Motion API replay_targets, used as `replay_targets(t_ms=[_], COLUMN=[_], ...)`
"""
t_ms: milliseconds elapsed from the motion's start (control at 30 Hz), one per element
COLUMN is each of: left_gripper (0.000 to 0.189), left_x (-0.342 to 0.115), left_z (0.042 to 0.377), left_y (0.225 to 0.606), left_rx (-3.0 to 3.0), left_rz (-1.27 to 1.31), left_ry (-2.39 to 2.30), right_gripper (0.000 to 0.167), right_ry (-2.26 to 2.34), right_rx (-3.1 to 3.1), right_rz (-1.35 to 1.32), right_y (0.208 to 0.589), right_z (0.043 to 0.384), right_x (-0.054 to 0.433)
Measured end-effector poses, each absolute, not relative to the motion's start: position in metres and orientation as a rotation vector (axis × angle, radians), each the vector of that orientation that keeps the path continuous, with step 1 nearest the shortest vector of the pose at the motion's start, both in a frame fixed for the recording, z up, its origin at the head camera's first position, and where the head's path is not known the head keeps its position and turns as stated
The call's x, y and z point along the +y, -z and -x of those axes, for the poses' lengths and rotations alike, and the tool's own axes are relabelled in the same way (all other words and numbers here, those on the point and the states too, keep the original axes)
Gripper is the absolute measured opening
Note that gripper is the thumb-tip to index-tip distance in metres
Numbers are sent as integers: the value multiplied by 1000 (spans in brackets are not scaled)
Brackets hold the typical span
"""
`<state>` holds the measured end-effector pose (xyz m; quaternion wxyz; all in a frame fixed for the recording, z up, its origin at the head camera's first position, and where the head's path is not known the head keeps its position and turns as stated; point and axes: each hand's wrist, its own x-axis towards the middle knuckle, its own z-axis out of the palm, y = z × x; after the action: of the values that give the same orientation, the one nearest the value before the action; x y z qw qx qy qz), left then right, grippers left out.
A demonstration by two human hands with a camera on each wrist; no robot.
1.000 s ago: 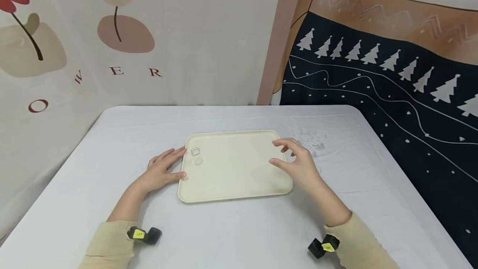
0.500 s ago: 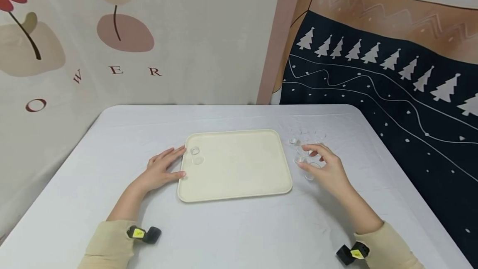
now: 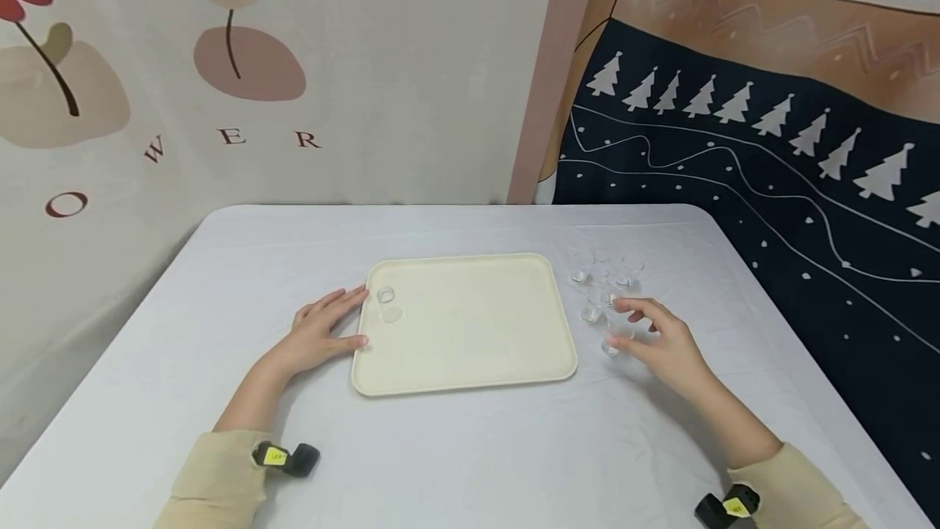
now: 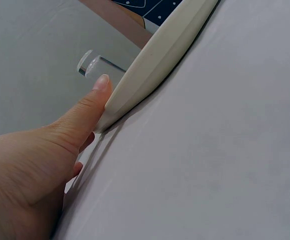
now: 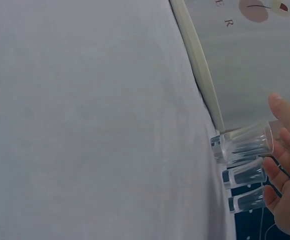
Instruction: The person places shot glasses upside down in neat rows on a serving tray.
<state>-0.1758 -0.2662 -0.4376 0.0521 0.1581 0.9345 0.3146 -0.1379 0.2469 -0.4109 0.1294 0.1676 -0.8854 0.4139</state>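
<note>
My left hand (image 3: 316, 340) rests at the left edge of a cream tray (image 3: 470, 333), its thumb and fingers stretched against the rim. On the tray, near that hand, a small clear shot glass (image 3: 386, 295) stands upside down; the left wrist view shows its thick base (image 4: 86, 62) uppermost. My right hand (image 3: 671, 349) is at the tray's right, thumb and fingers spread apart around the nearest of several upright clear shot glasses (image 3: 610, 346). In the right wrist view the thumb is apart from that glass (image 5: 247, 142), and the fingers overlap the glasses behind it.
More clear shot glasses (image 3: 580, 274) stand close together on the white tablecloth (image 3: 470, 455) to the right of the tray. Behind the table hang a pale printed cloth (image 3: 411, 88) and a dark one with tree shapes (image 3: 734, 162).
My right hand has moved from over the tray's right edge out to the right, to the nearest shot glass in the group. The left hand and tray have stayed in place.
</note>
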Motion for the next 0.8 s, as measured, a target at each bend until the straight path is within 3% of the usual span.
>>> replay_targets(t_ms=[800], left_gripper=[82], left_x=[-267], left_z=[176], left_y=[439], left_rx=[2850], left_rz=[-470], left_ry=[-951], right_gripper=[44], right_ry=[-1315], right_rx=[-2779], right_rz=[-364], right_y=[432], right_z=[140], right_x=[259])
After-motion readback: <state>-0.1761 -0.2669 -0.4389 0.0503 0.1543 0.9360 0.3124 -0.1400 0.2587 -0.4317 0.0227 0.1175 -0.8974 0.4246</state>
